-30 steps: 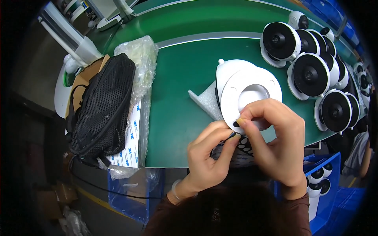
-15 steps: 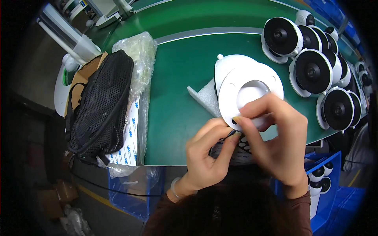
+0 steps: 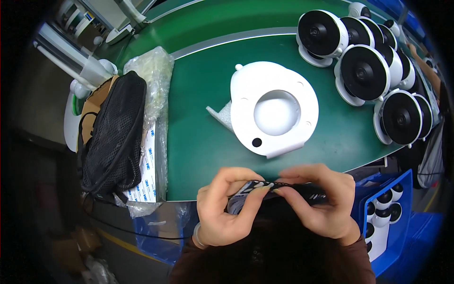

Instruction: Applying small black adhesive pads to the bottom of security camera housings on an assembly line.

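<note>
My left hand (image 3: 229, 204) and my right hand (image 3: 326, 201) pinch a bent black sheet of adhesive pads (image 3: 313, 193) between thumbs and fingers, at the table's near edge. Printed white backing shows under its left part. Beyond my hands, a white camera (image 3: 246, 92) lies with its round base facing up and a large round recess in it. One round black pad (image 3: 257, 142) sits on the base near its lower left rim. White foam (image 3: 220, 117) pokes out from beneath the camera. Neither hand touches the camera.
Several white cameras with black round fronts (image 3: 363, 73) stand at the right of the green table (image 3: 198, 142). On the left are a black mesh bag (image 3: 116, 135) and bubble wrap (image 3: 153, 71). A blue bin (image 3: 402, 222) holding more cameras stands below right.
Both hands have drawn back from the camera's base toward me with the sheet. The right hand has left the base and now pinches the sheet. The black pad on the base is uncovered.
</note>
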A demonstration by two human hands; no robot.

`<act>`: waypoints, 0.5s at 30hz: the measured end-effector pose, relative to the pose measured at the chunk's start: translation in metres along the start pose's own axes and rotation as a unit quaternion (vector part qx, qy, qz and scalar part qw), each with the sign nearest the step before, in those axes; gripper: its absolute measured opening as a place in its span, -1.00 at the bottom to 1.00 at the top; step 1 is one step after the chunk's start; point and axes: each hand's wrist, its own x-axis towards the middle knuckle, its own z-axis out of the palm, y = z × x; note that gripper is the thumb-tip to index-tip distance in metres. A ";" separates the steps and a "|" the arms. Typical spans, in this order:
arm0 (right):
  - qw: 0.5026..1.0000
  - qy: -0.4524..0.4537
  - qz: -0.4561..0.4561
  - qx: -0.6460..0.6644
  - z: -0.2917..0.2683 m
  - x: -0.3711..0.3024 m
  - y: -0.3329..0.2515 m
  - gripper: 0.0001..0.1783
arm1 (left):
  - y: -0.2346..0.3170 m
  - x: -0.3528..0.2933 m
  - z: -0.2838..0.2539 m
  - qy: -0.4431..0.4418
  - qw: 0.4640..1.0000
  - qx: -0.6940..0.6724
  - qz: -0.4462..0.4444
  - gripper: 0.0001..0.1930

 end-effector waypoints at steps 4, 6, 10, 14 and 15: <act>1.000 -0.003 -0.019 0.016 -0.006 -0.006 0.001 -0.83 | 0.003 -0.002 -0.006 -0.054 0.995 0.079 0.014 -0.90; 0.999 -0.009 -0.031 0.019 -0.007 -0.009 0.002 -0.84 | 0.006 -0.001 -0.002 -0.032 0.994 0.094 0.041 -0.90; 0.996 0.052 -0.067 -0.013 -0.004 -0.014 0.004 -0.82 | -0.002 0.000 0.006 0.011 0.985 0.134 0.108 -0.90; 0.992 0.079 -0.100 -0.023 -0.001 -0.014 0.002 -0.81 | 0.002 -0.003 0.009 0.027 0.983 0.144 0.106 -0.90; 0.992 0.080 -0.099 -0.022 -0.002 -0.014 0.001 -0.81 | 0.002 -0.004 0.011 0.040 0.982 0.143 0.114 -0.91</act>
